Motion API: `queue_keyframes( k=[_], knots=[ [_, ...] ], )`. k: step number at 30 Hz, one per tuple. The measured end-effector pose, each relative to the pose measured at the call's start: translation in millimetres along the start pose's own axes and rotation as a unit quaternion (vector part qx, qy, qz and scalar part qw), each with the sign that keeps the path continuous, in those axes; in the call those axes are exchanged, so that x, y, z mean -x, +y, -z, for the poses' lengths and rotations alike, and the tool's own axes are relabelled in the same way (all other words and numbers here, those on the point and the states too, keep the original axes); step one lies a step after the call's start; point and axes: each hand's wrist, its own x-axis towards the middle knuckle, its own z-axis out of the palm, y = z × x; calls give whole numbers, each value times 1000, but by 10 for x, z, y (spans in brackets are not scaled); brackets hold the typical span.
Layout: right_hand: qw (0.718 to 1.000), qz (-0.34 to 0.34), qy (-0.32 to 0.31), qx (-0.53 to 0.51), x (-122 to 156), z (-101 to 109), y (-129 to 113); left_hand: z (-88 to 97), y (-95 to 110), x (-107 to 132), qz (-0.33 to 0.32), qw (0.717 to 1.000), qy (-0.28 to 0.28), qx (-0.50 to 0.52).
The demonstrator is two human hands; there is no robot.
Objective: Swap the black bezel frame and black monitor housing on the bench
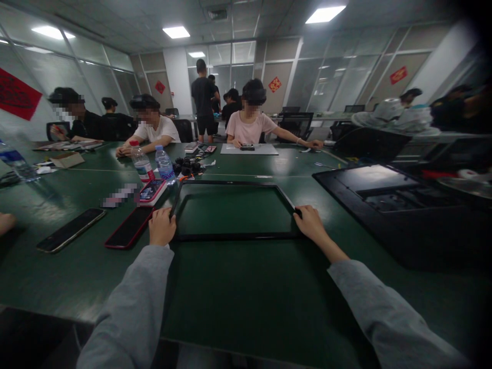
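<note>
A thin black rectangular frame point(238, 237), like a screen bezel, is held level over the green table point(246, 287), whose surface shows through its middle. My left hand point(162, 226) grips its left side, and my right hand point(308, 221) is closed around the right side. The fingertips are partly hidden by the frame and hands. Just left of my left hand lies a phone with a red edge point(128, 228). To the right of my right hand rests a large black panel point(384, 205) with recesses in it.
A dark phone point(71, 230) lies farther left. Beyond it stand a red-capped bottle point(142, 163) and a blue-capped bottle point(165, 165), next to bundled black cables point(188, 166). Across the table, a person in pink point(251, 125) sits at a light mat point(226, 149). Another bottle point(17, 161) is at far left.
</note>
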Motion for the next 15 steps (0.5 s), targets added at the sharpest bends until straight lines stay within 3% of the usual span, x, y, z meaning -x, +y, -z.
queue_keyframes(
  k=[7,15],
  knots=[
    [1000,15,16,-11,-7,-13,17,-12,-13,-8,-13,999,33,11],
    [1000,12,10,3,-23,-53,47,-84,-87,-34,-9,1000,-25,6]
  ],
)
